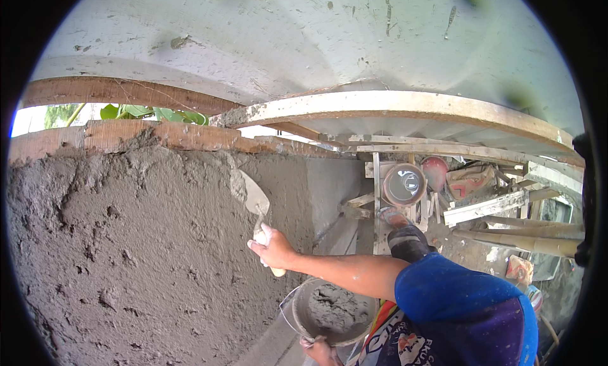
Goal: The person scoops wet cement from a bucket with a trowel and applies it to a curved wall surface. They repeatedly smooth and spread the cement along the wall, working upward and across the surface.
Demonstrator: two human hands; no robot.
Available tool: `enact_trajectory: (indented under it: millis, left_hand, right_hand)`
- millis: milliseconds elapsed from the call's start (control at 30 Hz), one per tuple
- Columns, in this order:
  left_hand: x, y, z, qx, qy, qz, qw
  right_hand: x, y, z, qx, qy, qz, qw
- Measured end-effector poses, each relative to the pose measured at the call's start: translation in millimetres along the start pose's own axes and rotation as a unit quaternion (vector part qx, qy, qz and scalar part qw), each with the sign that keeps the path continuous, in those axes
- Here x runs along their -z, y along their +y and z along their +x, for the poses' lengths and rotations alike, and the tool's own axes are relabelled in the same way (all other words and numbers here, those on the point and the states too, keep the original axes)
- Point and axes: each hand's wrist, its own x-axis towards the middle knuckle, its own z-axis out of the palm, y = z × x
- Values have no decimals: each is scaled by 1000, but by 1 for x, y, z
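Note:
My right hand (273, 247) is closed around the handle of a pointed trowel (258, 199). The blade lies against or close to the upper part of a wall of wet grey mortar (145, 239), with a lump of mortar along its left edge. At the bottom, my left hand (321, 351) grips the rim of a bucket (303, 312), partly cut off by the picture's lower edge. Grey mortar (335, 308) sits inside the bucket, which is held against my body beside the wall. The plaster is rough and pitted at the left, smoother near the trowel.
Wooden beams (392, 102) run along the wall's top under a pale, splattered roof sheet (304, 43). A narrow plank (376, 170) lies by my foot (396, 218). Beyond are a round tub (386, 195), a red container (435, 171), timber pieces (484, 208) and a bamboo pole (525, 240).

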Motion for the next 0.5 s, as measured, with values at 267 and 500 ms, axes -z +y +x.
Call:
enact_trajectory:
  millis: [267,500]
  left_hand:
    - [-2,-3,10,-6,-23,-7,1000]
    - [-10,0,9,-35,-9,0,999]
  right_hand:
    - [47,-64,-47,-47,-214,133,967]
    - [94,-118,1,291,37,-78,953]
